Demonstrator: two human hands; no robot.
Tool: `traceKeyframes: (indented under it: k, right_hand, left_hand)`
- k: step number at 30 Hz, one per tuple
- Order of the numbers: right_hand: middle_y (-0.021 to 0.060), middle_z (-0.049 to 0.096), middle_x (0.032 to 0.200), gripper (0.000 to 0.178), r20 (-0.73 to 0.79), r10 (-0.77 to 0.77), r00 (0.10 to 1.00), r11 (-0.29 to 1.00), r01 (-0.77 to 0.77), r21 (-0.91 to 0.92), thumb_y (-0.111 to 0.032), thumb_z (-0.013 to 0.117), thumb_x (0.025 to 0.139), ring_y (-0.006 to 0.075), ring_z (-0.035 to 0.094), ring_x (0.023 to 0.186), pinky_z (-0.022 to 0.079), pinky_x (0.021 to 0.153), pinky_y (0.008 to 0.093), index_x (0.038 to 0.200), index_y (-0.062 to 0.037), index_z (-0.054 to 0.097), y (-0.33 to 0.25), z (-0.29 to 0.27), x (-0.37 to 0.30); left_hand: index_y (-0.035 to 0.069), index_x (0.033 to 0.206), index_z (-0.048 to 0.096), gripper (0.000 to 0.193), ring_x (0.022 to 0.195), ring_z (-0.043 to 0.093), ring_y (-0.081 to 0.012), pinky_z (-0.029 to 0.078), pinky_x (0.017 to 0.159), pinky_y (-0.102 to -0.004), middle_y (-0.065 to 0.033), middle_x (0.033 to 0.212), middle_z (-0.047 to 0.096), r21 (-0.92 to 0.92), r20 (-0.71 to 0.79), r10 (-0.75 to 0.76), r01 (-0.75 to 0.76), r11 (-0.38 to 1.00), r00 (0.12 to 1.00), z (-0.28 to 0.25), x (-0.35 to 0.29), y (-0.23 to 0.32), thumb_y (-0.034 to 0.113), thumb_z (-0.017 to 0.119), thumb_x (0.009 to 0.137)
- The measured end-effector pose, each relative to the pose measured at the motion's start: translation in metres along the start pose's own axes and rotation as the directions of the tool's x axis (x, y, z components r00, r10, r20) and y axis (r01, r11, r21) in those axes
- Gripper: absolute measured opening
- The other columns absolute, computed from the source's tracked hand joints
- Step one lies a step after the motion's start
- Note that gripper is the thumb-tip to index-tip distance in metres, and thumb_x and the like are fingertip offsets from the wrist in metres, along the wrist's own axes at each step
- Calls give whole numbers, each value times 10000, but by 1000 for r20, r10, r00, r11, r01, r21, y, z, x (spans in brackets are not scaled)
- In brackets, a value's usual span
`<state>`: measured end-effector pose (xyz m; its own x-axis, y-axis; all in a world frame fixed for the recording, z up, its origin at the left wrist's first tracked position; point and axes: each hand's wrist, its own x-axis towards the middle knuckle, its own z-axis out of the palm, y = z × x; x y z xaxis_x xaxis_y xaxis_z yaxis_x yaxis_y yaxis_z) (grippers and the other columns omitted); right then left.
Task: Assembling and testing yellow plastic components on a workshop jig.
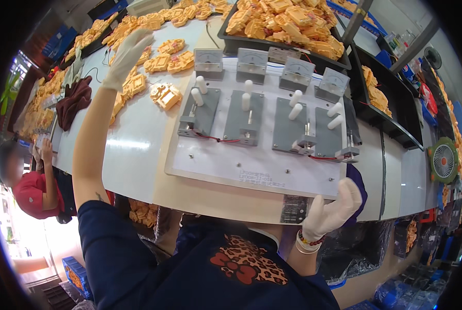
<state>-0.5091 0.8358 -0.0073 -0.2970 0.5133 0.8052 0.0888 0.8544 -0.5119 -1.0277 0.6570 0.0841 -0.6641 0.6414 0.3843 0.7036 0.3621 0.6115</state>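
My left hand (127, 59), in a white glove, stretches to the far left of the table over pale yellow plastic parts. Its fingers are extended, with no part visibly held; what lies under the palm is hidden. My right hand (334, 209), gloved and with a beaded bracelet at the wrist, hovers by the near right corner of a white fixture board (215, 163). Its thumb and fingers are apart, with nothing between them. Several grey clamp stations with white pegs stand on the board, each behind it having an analog meter (251, 64). One yellow plastic part (165, 96) lies left of the board.
A black bin (287, 23) heaped with yellow parts stands behind the meters. Another black tray (391, 111) is at the right, near a green fan (443, 161). A brown cloth (74, 103) lies on the left. A co-worker in a red shirt (37, 191) sits at far left.
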Motion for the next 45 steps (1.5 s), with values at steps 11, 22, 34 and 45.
traceKeyframes:
  k: [11,22,34,45]
  right_hand:
    - [182,610,1148,533,545,-22,838,933,-178,312,-27,686,778,348,591,1033,471,922,415,1296,1,566,-87,95,26]
    - [170,552,1179,702,622,-7,783,862,-311,401,-41,691,747,286,584,1047,470,954,379,1409,-8,461,-118,158,10]
    - [173,602,1147,587,593,-112,797,791,-289,539,27,610,719,333,599,1009,500,911,386,1301,19,527,-106,156,4]
    - [173,593,1142,629,595,-131,793,772,-295,563,-17,633,694,334,602,1010,504,911,394,1313,-6,519,-104,157,3]
  left_hand:
    - [222,1498,438,874,1491,223,-411,241,1209,-532,-163,1599,310,361,367,139,-279,890,920,76,-120,-50,494,780,741]
    - [-23,1309,509,595,729,713,-240,595,565,-307,-195,1029,704,-857,230,-324,349,379,918,40,-137,-4,431,637,946]
    - [0,1385,453,559,767,719,-295,552,415,-224,-202,1077,672,-933,346,-159,322,-160,925,35,-125,47,317,594,947]
    - [42,1326,569,513,865,699,-200,560,742,-304,-178,1032,704,-66,283,50,-33,997,958,45,-77,111,319,610,896]
